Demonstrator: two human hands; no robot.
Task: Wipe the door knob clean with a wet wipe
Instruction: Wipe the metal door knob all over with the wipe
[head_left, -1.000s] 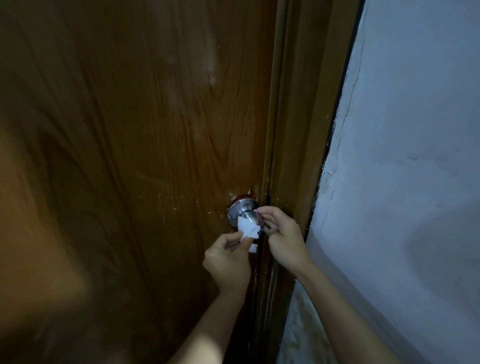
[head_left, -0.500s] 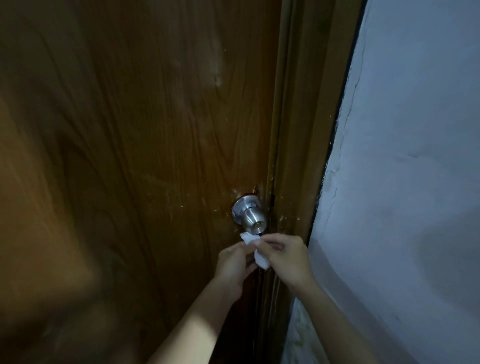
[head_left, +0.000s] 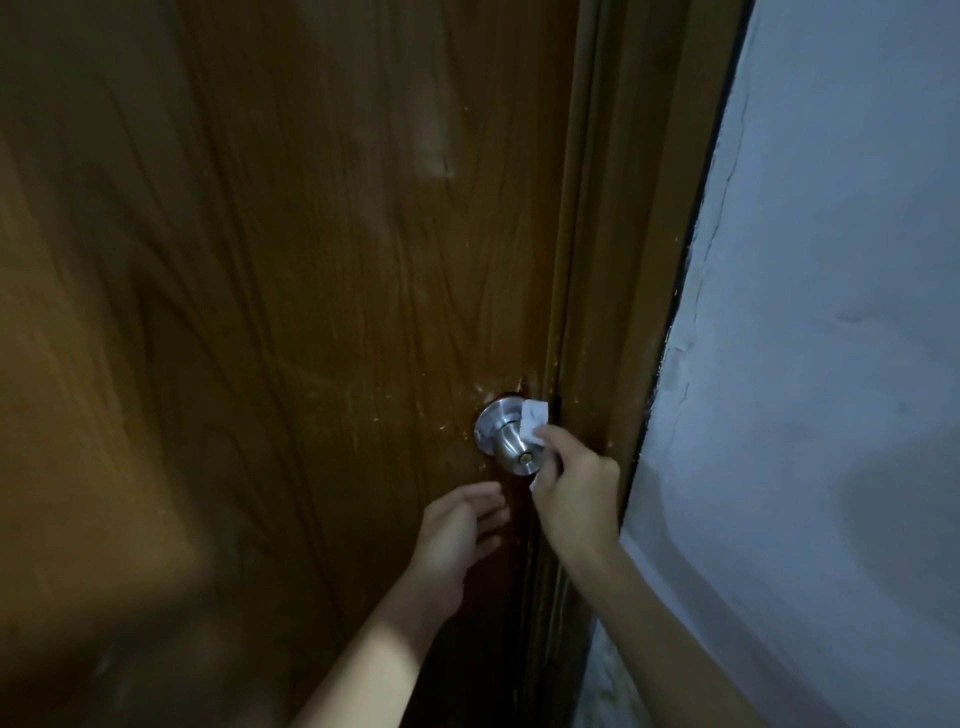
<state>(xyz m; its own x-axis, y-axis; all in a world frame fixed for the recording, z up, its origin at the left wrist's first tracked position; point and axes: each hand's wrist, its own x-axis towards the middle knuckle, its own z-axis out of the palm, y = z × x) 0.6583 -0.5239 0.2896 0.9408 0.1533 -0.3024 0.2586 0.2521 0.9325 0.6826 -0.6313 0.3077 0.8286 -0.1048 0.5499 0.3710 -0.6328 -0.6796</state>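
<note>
Looks like a regular home interior, dimly lit, right at a room doorway. You've got a brown wood-grain door (head_left: 311, 260) with a round silver door knob (head_left: 506, 441), a matching wooden frame (head_left: 623, 260), and a pale painted wall (head_left: 831, 312) with cracked, chipped plaster along the frame edge. Pretty lived-in, scuffs around the knob too.

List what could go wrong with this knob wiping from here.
1. The right hand pinches only part of the wet wipe, pressed on the upper right of the door knob; it could slip out.
2. The wipe sits beside the dark gap at the door frame, so its edge might snag there.
3. The left hand hangs open below, not steadying anything.
</note>
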